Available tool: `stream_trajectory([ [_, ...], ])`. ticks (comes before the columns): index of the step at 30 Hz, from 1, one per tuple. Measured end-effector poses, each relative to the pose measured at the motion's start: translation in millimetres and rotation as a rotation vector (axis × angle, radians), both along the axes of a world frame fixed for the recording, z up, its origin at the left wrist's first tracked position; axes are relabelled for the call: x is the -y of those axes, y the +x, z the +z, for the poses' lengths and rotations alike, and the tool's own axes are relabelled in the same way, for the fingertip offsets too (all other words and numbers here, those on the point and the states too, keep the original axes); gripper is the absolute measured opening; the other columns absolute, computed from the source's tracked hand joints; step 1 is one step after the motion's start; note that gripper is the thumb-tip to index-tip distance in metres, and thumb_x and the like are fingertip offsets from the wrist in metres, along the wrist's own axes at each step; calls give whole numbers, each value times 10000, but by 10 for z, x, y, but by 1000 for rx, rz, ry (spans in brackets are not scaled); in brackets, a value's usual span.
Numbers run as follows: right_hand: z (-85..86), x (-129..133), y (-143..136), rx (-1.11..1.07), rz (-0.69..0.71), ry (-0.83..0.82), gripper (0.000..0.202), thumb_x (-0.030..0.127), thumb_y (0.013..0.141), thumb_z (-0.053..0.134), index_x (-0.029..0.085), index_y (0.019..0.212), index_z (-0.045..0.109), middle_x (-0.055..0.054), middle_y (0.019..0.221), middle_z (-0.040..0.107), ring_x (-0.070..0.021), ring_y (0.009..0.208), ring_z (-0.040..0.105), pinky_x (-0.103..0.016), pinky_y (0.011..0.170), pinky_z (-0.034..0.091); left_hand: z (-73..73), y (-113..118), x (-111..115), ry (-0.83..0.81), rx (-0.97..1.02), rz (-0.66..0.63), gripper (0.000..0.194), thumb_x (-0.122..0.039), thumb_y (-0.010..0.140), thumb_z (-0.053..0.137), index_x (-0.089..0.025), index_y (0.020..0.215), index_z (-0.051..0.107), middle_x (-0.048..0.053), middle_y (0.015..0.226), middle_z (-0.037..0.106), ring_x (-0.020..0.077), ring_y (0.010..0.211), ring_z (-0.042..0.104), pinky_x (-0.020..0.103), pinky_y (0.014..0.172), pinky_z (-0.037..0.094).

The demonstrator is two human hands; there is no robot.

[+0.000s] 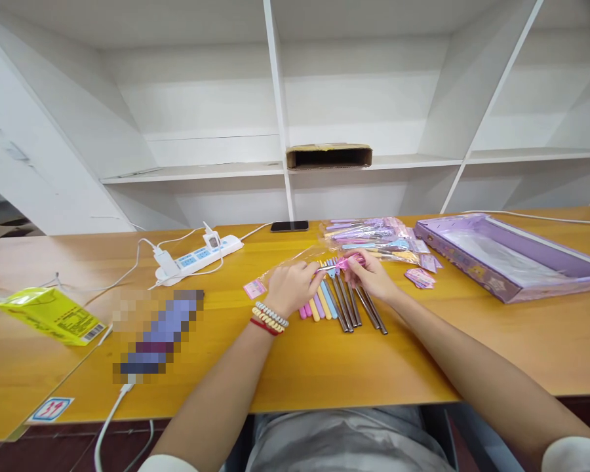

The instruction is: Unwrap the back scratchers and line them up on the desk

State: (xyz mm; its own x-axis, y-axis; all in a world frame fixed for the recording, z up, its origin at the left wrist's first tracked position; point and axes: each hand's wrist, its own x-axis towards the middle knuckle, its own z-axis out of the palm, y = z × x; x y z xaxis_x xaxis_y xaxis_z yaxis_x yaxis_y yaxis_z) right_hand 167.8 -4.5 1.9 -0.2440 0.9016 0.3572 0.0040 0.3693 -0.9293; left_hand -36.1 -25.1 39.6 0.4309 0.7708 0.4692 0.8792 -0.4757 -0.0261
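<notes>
Between my two hands is a slim metal-coloured stick with a pink end, lying roughly level above the table. My left hand, with beaded bracelets and a red band at the wrist, pinches its metal end. At the pink end, the fingers of my right hand are closed. Below my hands lie several coloured sticks in pink, yellow and blue, side by side. Beside them is a fan of several metal-coloured sticks. A clear bag with a pink card sits left of my left hand, partly hidden by it.
Bagged coloured sticks are piled behind my hands, with small cards near them. A purple box tray stands right. Leftward are a power strip, a blurred-out phone and a yellow carton. A black phone lies at the back.
</notes>
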Motion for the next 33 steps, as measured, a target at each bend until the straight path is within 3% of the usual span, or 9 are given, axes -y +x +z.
stream_trajectory([
  [4, 77, -48, 23, 6, -61, 42, 288, 471, 800, 555, 219, 935, 516, 45, 547, 556, -94, 404, 483, -220, 398, 386, 2, -44, -71, -15, 18, -55, 421, -474, 914, 287, -256, 934, 647, 65, 821, 670, 194, 771, 604, 293, 554, 291],
  [6, 163, -128, 202, -61, -178, 95, 298, 458, 766, 605, 208, 910, 535, 54, 516, 534, -83, 389, 465, -204, 381, 374, 21, -199, -156, 19, 82, -31, 399, -478, 905, 318, -277, 939, 661, 38, 827, 681, 176, 765, 605, 278, 556, 292],
  [8, 250, -233, 534, -240, -391, 168, 303, 432, 718, 666, 193, 849, 533, 67, 484, 501, -65, 368, 424, -180, 357, 341, 50, -485, -266, 94, 156, 87, 414, -489, 885, 353, -248, 821, 683, 33, 761, 678, 164, 709, 594, 272, 548, 283],
  [12, 334, -372, 1352, -604, -740, 221, 303, 346, 696, 702, 169, 666, 458, 72, 446, 433, -36, 348, 346, -154, 323, 241, 76, -1246, -468, 358, 192, 481, 500, -414, 866, 350, -172, 474, 546, 77, 523, 572, 179, 577, 532, 304, 570, 274],
  [16, 363, -340, 1731, -582, -955, 260, 268, 234, 788, 606, 158, 587, 444, 65, 421, 386, -40, 331, 324, -170, 302, 188, 9, -1691, -561, 504, 228, 600, 401, -303, 813, 376, -183, 441, 466, 85, 498, 538, 181, 553, 508, 338, 647, 305],
  [21, 416, -298, 1716, -616, -1049, 209, 249, 167, 816, 564, 151, 594, 453, 74, 428, 366, -32, 336, 325, -164, 323, 206, -78, -1693, -605, 486, 275, 594, 356, -301, 782, 402, -198, 443, 424, 67, 484, 513, 186, 565, 499, 342, 673, 319],
  [25, 312, -341, 1805, -607, -1078, 176, 235, 168, 841, 508, 171, 619, 433, 71, 419, 379, -50, 320, 327, -175, 314, 219, -83, -1715, -600, 544, 390, 682, 319, -293, 762, 428, -197, 458, 420, 43, 472, 471, 195, 612, 494, 364, 724, 324],
  [29, 177, -380, 1857, -500, -1066, 151, 191, 165, 837, 466, 169, 646, 477, 42, 418, 454, -77, 310, 373, -190, 306, 266, -66, -1777, -559, 522, 614, 718, 317, -289, 750, 433, -193, 457, 360, -1, 442, 360, 149, 526, 413, 310, 597, 306],
  [33, 191, -335, 1803, -480, -1010, 49, 130, 88, 733, 505, 161, 629, 480, 8, 475, 549, -89, 320, 422, -202, 324, 314, -64, -1812, -530, 502, 744, 703, 324, -289, 751, 426, -192, 457, 331, -21, 441, 277, 117, 486, 334, 287, 535, 256],
])
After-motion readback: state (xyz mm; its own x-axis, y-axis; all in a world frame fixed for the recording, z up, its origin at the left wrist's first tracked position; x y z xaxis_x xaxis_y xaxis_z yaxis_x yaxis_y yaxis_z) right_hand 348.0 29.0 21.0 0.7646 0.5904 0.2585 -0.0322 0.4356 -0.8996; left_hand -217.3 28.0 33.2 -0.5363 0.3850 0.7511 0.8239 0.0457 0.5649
